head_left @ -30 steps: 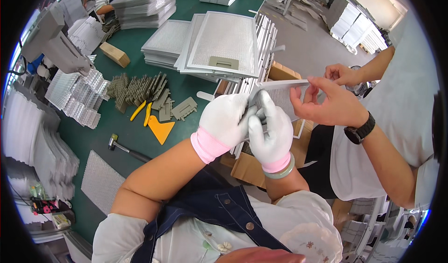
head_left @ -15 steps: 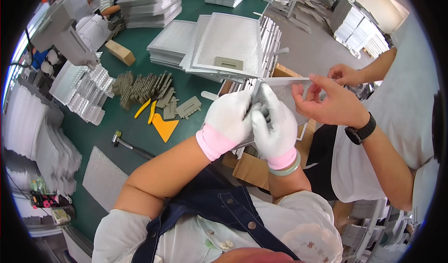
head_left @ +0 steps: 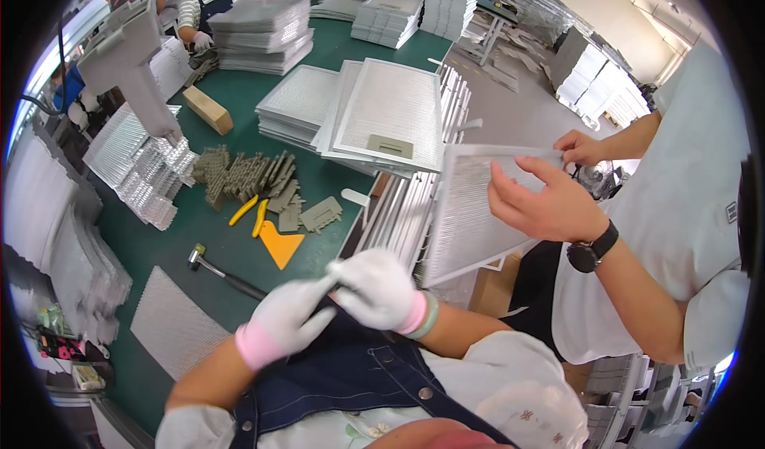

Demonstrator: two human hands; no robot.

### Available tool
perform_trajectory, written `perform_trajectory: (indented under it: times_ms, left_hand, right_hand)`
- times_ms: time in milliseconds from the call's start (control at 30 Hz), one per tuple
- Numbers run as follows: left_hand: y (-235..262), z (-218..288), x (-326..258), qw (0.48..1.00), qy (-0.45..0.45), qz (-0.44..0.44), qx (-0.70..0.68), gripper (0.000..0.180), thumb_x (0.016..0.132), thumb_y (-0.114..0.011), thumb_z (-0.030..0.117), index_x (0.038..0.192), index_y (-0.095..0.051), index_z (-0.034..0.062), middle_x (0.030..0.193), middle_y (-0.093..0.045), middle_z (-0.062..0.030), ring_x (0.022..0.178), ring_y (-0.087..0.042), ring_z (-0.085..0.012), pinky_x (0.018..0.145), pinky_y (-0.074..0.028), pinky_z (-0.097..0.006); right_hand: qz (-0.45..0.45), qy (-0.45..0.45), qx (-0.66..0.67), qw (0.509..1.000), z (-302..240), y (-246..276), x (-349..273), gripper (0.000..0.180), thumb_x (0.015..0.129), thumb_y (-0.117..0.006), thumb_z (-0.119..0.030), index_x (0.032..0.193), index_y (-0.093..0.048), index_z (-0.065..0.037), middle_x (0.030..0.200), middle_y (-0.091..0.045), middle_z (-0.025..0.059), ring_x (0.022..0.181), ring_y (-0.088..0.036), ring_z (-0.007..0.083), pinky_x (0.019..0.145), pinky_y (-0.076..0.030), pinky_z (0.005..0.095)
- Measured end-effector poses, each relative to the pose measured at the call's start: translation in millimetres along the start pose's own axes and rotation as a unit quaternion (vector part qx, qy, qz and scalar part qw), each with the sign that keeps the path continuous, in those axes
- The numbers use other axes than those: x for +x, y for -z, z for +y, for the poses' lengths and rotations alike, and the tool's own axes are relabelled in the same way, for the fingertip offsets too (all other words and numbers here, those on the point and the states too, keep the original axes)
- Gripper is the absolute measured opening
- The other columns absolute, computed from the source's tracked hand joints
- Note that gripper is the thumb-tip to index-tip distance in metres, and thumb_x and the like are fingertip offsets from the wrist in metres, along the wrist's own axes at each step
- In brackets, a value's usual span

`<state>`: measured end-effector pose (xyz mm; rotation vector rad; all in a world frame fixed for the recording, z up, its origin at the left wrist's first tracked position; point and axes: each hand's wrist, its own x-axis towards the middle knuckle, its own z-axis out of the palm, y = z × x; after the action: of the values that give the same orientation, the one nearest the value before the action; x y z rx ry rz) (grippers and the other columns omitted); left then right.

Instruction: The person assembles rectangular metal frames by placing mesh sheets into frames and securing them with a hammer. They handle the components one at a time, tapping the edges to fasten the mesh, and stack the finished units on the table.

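In front of my apron, my left hand (head_left: 291, 317) and my right hand (head_left: 381, 290) meet, both in white gloves with pink cuffs. Motion smears them. The fingers come together at the tips, and whatever is pinched there is too small or hidden to name. Close to my left hand lies a hammer (head_left: 227, 272) with a dark handle. Right of my hands, a co-worker's hand (head_left: 542, 202) is at a framed mesh panel (head_left: 470, 202), tilted up. The co-worker's other hand (head_left: 580, 148) is at its far corner.
On the green table (head_left: 239, 242) lie an orange scraper (head_left: 280, 246), yellow-handled pliers (head_left: 253, 214), several grey-green plates (head_left: 251, 178), a wood block (head_left: 207, 110) and a loose mesh sheet (head_left: 175, 317). Stacked framed panels (head_left: 390, 106) stand at the back, white frame strips (head_left: 398, 218) beside the table edge.
My hands have left the framed panel and drawn back toward my body, down and to the left. The panel is now with the co-worker alone. My view has tilted slightly upward.
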<state>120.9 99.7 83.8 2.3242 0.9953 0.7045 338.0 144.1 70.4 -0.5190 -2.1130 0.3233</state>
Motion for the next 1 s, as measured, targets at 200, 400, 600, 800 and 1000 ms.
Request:
perform_trajectory:
  times_ms: [200, 400, 600, 800, 1000]
  left_hand:
    - [-5, -15, -203, 0.887, 0.328, 0.235, 0.225, 0.043, 0.085, -0.063, 0.012, 0.126, -0.060, 0.0000, 0.125, -0.061, -0.0223, 0.120, -0.056, -0.0420, 0.106, -0.041, -0.050]
    - [-45, -54, -273, 0.853, 0.372, 0.215, 0.296, 0.046, 0.086, -0.063, 0.016, 0.130, -0.058, 0.0022, 0.137, -0.051, -0.0245, 0.131, -0.043, -0.0494, 0.112, -0.032, -0.056]
    - [-47, -62, -285, 0.854, 0.390, 0.235, 0.251, 0.044, 0.085, -0.062, 0.015, 0.127, -0.059, 0.0004, 0.135, -0.052, -0.0241, 0.130, -0.043, -0.0486, 0.111, -0.031, -0.058]
    - [-44, -74, -301, 0.883, 0.341, 0.282, 0.159, 0.043, 0.088, -0.059, 0.013, 0.128, -0.058, -0.0032, 0.135, -0.053, -0.0248, 0.133, -0.041, -0.0484, 0.113, -0.030, -0.057]
    - [-44, -73, -305, 0.885, 0.340, 0.296, 0.118, 0.041, 0.090, -0.058, 0.013, 0.128, -0.058, -0.0023, 0.134, -0.054, -0.0238, 0.134, -0.041, -0.0478, 0.114, -0.029, -0.056]
  right_hand:
    - [-0.170, 0.042, 0.116, 0.978, 7, -129, -26, 0.037, 0.083, -0.069, -0.024, 0.116, -0.064, -0.007, 0.111, -0.062, 0.0166, 0.111, -0.058, 0.0369, 0.094, -0.046, 0.0493]
    - [-0.298, 0.097, 0.018, 0.949, -31, -210, -21, 0.058, 0.083, -0.069, -0.042, 0.130, -0.060, -0.009, 0.140, -0.051, 0.0195, 0.137, -0.041, 0.0383, 0.116, -0.029, 0.0514]
    - [-0.336, 0.112, -0.008, 0.935, -35, -228, -22, 0.058, 0.084, -0.068, -0.045, 0.127, -0.062, -0.006, 0.134, -0.056, 0.0200, 0.132, -0.047, 0.0381, 0.115, -0.031, 0.0506]
    - [-0.330, 0.117, -0.012, 0.937, -42, -225, -8, 0.057, 0.077, -0.073, -0.042, 0.119, -0.063, -0.006, 0.126, -0.057, 0.0183, 0.126, -0.049, 0.0380, 0.110, -0.036, 0.0491]
    - [-0.352, 0.117, -0.005, 0.929, -44, -222, -6, 0.056, 0.076, -0.074, -0.040, 0.119, -0.063, -0.005, 0.127, -0.057, 0.0190, 0.125, -0.050, 0.0385, 0.108, -0.038, 0.0501]
